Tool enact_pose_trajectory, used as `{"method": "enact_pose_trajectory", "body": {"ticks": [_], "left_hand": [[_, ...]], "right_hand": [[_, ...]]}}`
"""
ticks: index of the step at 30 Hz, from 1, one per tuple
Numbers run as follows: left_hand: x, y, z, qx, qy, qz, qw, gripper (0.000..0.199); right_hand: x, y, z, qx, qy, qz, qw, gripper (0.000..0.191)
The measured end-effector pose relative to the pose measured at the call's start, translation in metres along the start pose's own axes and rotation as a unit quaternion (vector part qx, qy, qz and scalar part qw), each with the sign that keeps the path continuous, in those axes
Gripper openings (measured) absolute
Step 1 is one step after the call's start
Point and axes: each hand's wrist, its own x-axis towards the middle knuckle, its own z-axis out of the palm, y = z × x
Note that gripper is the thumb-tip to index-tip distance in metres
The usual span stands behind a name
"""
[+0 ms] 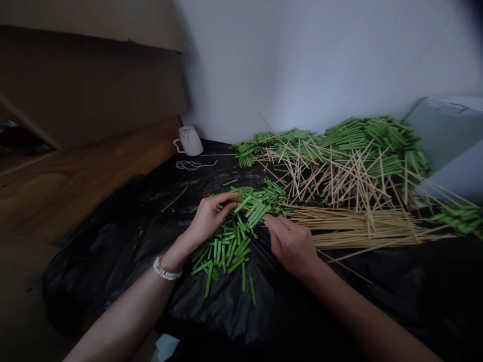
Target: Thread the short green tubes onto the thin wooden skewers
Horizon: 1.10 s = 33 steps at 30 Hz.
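Note:
My left hand (211,216), with a beaded bracelet (166,270) at its wrist, is over a loose pile of cut green stem pieces (226,249). Its thumb and fingers come together at a green stem piece, and the fingertips are partly hidden. Opposite it, my right hand (289,241) is closed around the near end of a thin wooden skewer (265,217). Several stem pieces (258,212) sit side by side along this skewer, between my two hands. Most of the skewer is hidden by the pieces and my right fingers.
Bare wooden skewers (350,221) lie bundled at the right, with others crisscrossed (324,176) behind. Threaded green rows (370,136) are heaped against the white wall (302,65). A mug (189,141) and white string (190,165) stand back left on black plastic (124,251).

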Motion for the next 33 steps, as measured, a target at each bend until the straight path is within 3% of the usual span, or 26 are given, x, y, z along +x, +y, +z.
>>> {"method": "enact_pose_trajectory", "body": {"ticks": [8, 11, 17, 23, 33], "left_hand": [[0.0021, -0.0004, -0.0027, -0.021, 0.110, -0.013, 0.994, 0.022], [0.0030, 0.0011, -0.0048, -0.045, 0.125, -0.033, 0.991, 0.022], [0.0032, -0.0015, -0.0034, -0.183, 0.110, -0.103, 0.972, 0.030], [0.0019, 0.0009, -0.0008, -0.340, 0.064, -0.143, 0.927, 0.036], [0.0007, 0.0008, 0.0007, -0.394, 0.033, -0.165, 0.904, 0.037]], "right_hand": [[-0.0003, -0.0013, 0.0009, -0.003, -0.004, -0.015, 1.000, 0.029], [-0.0010, -0.0017, 0.0018, -0.001, -0.011, -0.017, 1.000, 0.030], [-0.0016, -0.0035, 0.0023, -0.003, -0.016, -0.019, 1.000, 0.030], [-0.0019, -0.0041, 0.0018, -0.012, -0.044, -0.022, 0.999, 0.030], [-0.0030, -0.0050, 0.0028, -0.022, -0.062, -0.039, 0.997, 0.031]]}}
